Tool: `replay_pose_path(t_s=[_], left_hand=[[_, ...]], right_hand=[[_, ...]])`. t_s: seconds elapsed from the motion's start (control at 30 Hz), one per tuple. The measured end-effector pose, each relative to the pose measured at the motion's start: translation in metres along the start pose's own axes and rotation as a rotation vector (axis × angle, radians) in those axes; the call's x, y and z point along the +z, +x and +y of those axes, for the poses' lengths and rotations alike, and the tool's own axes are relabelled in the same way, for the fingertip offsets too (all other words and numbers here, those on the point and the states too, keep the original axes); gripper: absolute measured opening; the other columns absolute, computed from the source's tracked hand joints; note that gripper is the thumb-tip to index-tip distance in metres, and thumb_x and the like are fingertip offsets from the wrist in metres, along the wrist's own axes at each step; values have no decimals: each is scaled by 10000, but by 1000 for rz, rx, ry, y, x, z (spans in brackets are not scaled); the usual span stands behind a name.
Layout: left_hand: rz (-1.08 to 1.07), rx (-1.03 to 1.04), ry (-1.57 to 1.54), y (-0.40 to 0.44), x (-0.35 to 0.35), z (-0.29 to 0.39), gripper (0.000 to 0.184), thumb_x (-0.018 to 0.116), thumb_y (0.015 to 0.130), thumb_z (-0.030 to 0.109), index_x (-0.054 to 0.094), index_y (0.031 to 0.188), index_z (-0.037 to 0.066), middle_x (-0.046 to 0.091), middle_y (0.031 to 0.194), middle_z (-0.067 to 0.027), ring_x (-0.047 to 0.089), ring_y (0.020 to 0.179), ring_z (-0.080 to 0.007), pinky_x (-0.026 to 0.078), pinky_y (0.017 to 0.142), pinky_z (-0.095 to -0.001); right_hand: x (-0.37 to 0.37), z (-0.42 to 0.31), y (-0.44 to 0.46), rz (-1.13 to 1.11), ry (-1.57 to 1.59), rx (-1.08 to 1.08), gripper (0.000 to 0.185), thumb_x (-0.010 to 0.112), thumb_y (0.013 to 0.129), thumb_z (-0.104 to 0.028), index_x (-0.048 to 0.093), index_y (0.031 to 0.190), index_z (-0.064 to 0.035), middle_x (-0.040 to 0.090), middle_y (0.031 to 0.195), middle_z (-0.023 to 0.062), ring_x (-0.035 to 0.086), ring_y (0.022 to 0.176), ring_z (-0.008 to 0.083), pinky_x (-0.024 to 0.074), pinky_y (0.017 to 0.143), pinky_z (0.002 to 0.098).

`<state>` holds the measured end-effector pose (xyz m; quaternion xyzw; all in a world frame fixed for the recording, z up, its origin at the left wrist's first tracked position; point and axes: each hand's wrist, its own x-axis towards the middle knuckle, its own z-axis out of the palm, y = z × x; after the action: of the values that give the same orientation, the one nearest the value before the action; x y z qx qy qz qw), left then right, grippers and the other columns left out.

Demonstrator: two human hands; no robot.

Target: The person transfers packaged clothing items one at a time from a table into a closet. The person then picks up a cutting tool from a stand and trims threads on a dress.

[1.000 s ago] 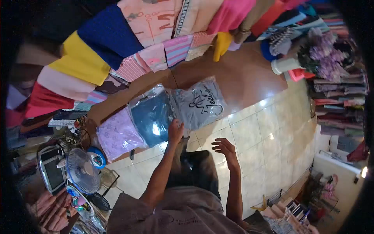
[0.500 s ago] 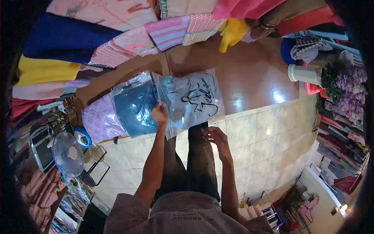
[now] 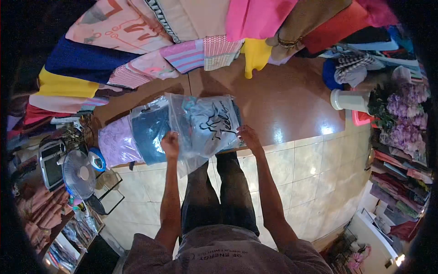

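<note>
A clear plastic bag (image 3: 207, 121) with black script and a line drawing lies on the brown table, with pale, bluish folded cloth showing through it. My left hand (image 3: 170, 145) is closed on the bag's left edge, where loose film hangs past the table's front. At the opposite edge, the curled fingers of my right hand (image 3: 248, 137) pinch the bag's lower right side. Beneath and left of it is a dark blue garment in shiny clear wrapping (image 3: 150, 132). Farther left lies a lilac patterned package (image 3: 116, 141).
Colourful folded cloths (image 3: 182, 57) hang along the back of the brown table (image 3: 287, 100). A white vase (image 3: 349, 99) with purple flowers (image 3: 404, 109) stands at the right. At the left are a fan (image 3: 80, 171) and a small screen (image 3: 52, 164). Pale tiles (image 3: 283, 178) cover the floor.
My right hand has come up from beside my leg to the bag's right edge. The printed bag has shifted left, and my left hand has moved slightly left. The camera view has also shifted.
</note>
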<state>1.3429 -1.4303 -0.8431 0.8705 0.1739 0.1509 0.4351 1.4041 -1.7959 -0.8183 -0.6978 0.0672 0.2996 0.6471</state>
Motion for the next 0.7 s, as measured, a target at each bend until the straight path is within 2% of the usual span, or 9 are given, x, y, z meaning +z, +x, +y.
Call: replay_pose_path(t_s=[0.1, 0.2, 0.23, 0.3, 0.4, 0.43, 0.53, 0.63, 0.7], left_hand=[[46, -111, 169, -8, -3, -112, 123, 586, 809, 156, 606, 725, 69, 601, 655, -162, 569, 580, -370, 464, 544, -420], [24, -231, 515, 0, -12, -76, 128, 574, 797, 177, 599, 728, 72, 601, 634, -177, 592, 613, -419, 476, 570, -483], [-24, -323, 634, 4, -10, -67, 122, 546, 807, 169, 608, 810, 64, 632, 740, -210, 617, 734, -441, 487, 635, -497], [69, -268, 475, 10, -3, -38, 209, 565, 830, 239, 609, 905, 49, 635, 818, -236, 615, 794, -449, 491, 667, -498], [62, -326, 124, -15, 20, -70, 422, 627, 824, 381, 575, 1052, 30, 629, 909, -249, 612, 838, -450, 489, 702, -494], [45, -359, -23, -21, 30, -82, 510, 654, 815, 434, 558, 1102, 24, 626, 935, -249, 611, 844, -449, 487, 711, -492], [-146, -455, 172, -20, 53, -78, 672, 697, 758, 534, 525, 1177, 37, 628, 961, -213, 616, 820, -415, 493, 722, -463], [-253, -492, 242, -18, 67, -75, 662, 714, 746, 516, 549, 1157, 24, 636, 987, -190, 615, 839, -372, 483, 763, -439], [-306, -529, 136, -16, 69, -74, 608, 721, 747, 476, 584, 1115, 11, 642, 1002, -177, 613, 862, -340, 472, 794, -425]], right_hand=[[7, 63, 43, -52, -215, 34, 274, 627, 845, -240, 636, 1033, -41, 655, 919, 57, 609, 802, 137, 473, 690, 281], [24, 98, 71, 93, -421, -130, 232, 679, 814, -214, 654, 962, -36, 658, 932, 81, 611, 845, 165, 479, 706, 315], [27, 111, 82, 148, -556, -126, 269, 695, 805, -230, 644, 987, -38, 658, 953, 88, 612, 873, 177, 478, 734, 330], [33, 135, 100, 258, -826, -120, 350, 727, 788, -261, 623, 1039, -41, 660, 996, 103, 616, 928, 203, 476, 790, 360], [40, 84, 96, 217, -565, 40, 664, 745, 729, -466, 514, 1197, -56, 591, 1149, 199, 555, 1085, 381, 430, 941, 429], [41, 97, 107, 66, -101, 26, 853, 785, 681, -495, 435, 1280, 2, 520, 1281, 194, 476, 1200, 352, 369, 1014, 415], [50, 97, 109, 308, -422, 250, 904, 831, 648, -434, 422, 1290, 54, 512, 1303, 184, 475, 1196, 320, 363, 1019, 409], [44, 83, 111, 94, -120, 156, 704, 816, 701, -336, 522, 1250, -8, 592, 1216, 134, 551, 1102, 249, 422, 950, 361], [40, 92, 120, 63, -198, 338, 633, 812, 702, -303, 562, 1212, -22, 604, 1194, 131, 548, 1105, 245, 417, 958, 362]])
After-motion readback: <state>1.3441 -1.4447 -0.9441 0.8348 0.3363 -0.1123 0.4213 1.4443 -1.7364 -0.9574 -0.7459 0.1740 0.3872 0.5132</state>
